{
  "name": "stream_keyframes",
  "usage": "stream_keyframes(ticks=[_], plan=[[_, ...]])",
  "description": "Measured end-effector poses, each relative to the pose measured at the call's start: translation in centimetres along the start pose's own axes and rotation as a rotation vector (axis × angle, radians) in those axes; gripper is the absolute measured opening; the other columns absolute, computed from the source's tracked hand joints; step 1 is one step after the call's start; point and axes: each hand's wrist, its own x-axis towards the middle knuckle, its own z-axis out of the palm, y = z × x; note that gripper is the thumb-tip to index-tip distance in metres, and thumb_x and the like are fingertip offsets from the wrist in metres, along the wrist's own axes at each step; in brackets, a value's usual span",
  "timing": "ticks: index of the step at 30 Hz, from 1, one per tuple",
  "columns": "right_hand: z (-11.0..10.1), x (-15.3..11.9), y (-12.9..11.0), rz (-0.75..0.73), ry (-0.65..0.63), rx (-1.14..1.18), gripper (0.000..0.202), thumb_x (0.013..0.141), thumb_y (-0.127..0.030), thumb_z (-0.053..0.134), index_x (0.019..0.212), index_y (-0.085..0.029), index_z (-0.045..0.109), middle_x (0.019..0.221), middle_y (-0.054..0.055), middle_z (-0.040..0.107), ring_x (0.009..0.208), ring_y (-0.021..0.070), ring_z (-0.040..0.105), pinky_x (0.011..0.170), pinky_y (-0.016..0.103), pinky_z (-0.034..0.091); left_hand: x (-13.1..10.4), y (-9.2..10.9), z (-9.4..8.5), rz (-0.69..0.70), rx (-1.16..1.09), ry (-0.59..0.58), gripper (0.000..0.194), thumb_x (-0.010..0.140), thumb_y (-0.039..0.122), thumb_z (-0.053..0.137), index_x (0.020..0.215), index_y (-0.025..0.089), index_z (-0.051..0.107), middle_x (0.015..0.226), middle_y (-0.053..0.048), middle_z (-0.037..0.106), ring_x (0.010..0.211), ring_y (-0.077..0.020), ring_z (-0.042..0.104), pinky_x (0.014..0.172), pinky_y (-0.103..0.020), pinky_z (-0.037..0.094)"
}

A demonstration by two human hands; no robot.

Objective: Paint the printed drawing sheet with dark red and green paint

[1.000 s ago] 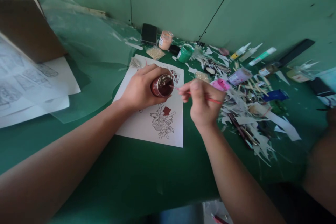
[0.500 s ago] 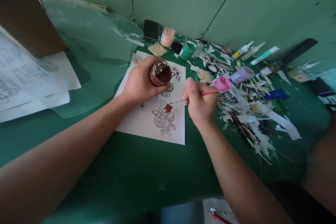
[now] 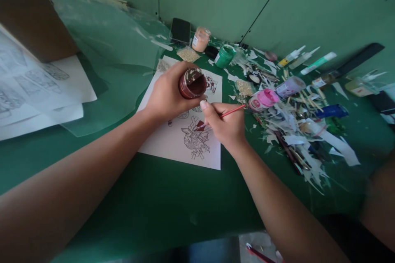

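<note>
Plainly, the head view puts both hands over the tabletop (image 3: 148,197), close together above a printed sheet (image 3: 166,144). The left hand (image 3: 165,92) is clamped around a jar (image 3: 184,90) of dark red paint, over the upper part of the sheet. The right hand (image 3: 228,125) has its grip closed on a thin brush (image 3: 233,110), thumb and fingers pinched together near the bristle end.

The brush lies slantwise: its long axis runs from the red handle's end, far right beside the pink jar (image 3: 263,99), down to the near left, its tip pointing at the dark red patch (image 3: 200,125) on the line drawing. Whether the bristles touch the paper cannot be told. The jar's open mouth faces up and leans toward the right hand; its base is hidden, so it may rest on the sheet or hang over it.

As a judgement, a further lean of the left wrist could spill paint over the drawing. The two thumbs sit so near each other that a bump might jog the tip across a printed line, and an overloaded brush could drip or bleed past the patch's edges.
</note>
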Motion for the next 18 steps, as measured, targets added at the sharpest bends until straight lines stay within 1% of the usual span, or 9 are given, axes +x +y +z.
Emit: stream_keyframes(ticks=[4, 6, 10, 13, 16, 18], plan=[[-0.15, -0.02, 0.08, -0.054, -0.009, -0.051, 0.049, 0.091, -0.033, 0.056, 0.045, -0.019, 0.049, 0.038, -0.005, 0.042, 0.040, 0.0059, 0.039, 0.042, 0.024, 0.027, -0.02, 0.00, -0.04, 0.000, -0.001, -0.001, 0.052, 0.070, 0.038, 0.082, 0.111, 0.022, 0.056, 0.111, -0.007, 0.067, 0.104, -0.0288, 0.067, 0.089, -0.040, 0.056], [-0.22, -0.03, 0.08, -0.052, 0.005, -0.064, 0.050, 0.092, -0.034, 0.056, 0.045, -0.019, 0.048, 0.038, -0.005, 0.041, 0.040, 0.0061, 0.038, 0.043, 0.024, 0.027, -0.03, 0.00, -0.03, 0.004, -0.003, -0.001, 0.053, 0.069, 0.038, 0.082, 0.112, 0.022, 0.056, 0.111, -0.007, 0.067, 0.104, -0.0290, 0.067, 0.089, -0.040, 0.056], [-0.25, -0.02, 0.13, -0.050, -0.014, -0.037, 0.050, 0.093, -0.036, 0.055, 0.047, -0.019, 0.048, 0.039, -0.005, 0.043, 0.040, 0.0062, 0.040, 0.043, 0.024, 0.029, -0.03, 0.06, 0.00, -0.003, 0.000, 0.000, 0.052, 0.069, 0.038, 0.082, 0.112, 0.023, 0.057, 0.112, -0.007, 0.068, 0.103, -0.0284, 0.067, 0.088, -0.040, 0.056], [-0.26, 0.00, 0.25, -0.079, -0.034, -0.077, 0.050, 0.093, -0.035, 0.055, 0.046, -0.019, 0.047, 0.040, -0.005, 0.043, 0.041, 0.0064, 0.039, 0.044, 0.024, 0.028, -0.01, 0.13, 0.00, 0.000, -0.003, 0.008, 0.052, 0.068, 0.036, 0.082, 0.111, 0.023, 0.057, 0.111, -0.006, 0.068, 0.102, -0.0278, 0.067, 0.087, -0.040, 0.057], [-0.29, -0.01, 0.31, -0.088, -0.016, -0.111, 0.050, 0.093, -0.033, 0.055, 0.046, -0.019, 0.046, 0.039, -0.005, 0.040, 0.041, 0.0064, 0.037, 0.044, 0.025, 0.026, 0.02, 0.13, -0.02, 0.000, -0.008, 0.004, 0.052, 0.068, 0.035, 0.083, 0.110, 0.022, 0.057, 0.110, -0.007, 0.068, 0.101, -0.0274, 0.067, 0.087, -0.039, 0.056], [-0.29, -0.02, 0.26, -0.084, -0.009, -0.089, 0.049, 0.093, -0.033, 0.055, 0.046, -0.019, 0.047, 0.039, -0.005, 0.041, 0.041, 0.0063, 0.038, 0.043, 0.024, 0.027, 0.03, 0.10, -0.01, -0.005, -0.002, -0.003, 0.051, 0.068, 0.036, 0.083, 0.110, 0.022, 0.056, 0.110, -0.007, 0.068, 0.102, -0.0275, 0.067, 0.087, -0.039, 0.056]])
